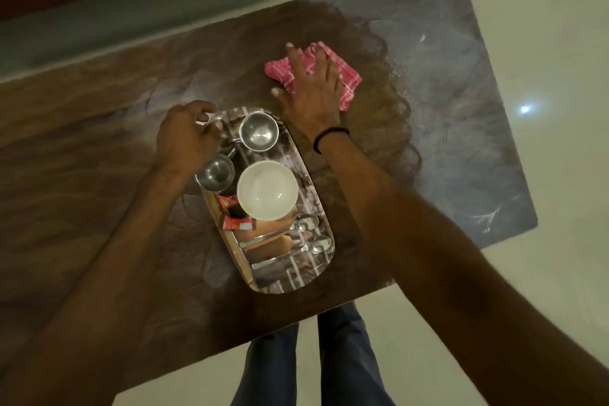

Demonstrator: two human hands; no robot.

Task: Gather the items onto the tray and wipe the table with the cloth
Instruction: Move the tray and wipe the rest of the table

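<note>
A long patterned tray (313, 204) lies on the dark marbled table (99, 142). It carries a white bowl (267, 189), two small steel bowls (259, 132) (216, 173), two red sachets (235, 223) and two spoons (309, 245). My left hand (188, 138) grips the tray's far left corner. My right hand (311, 86) presses flat on a pink patterned cloth (349, 79) just beyond the tray's far end. Wet swirl marks spread over the table around the cloth.
The table's right part (461, 109) looks paler and dusty, outside the wiped patch. Its near edge runs diagonally above my legs (306, 356). Pale floor (560, 43) surrounds the table; a dark red surface lies at the far left.
</note>
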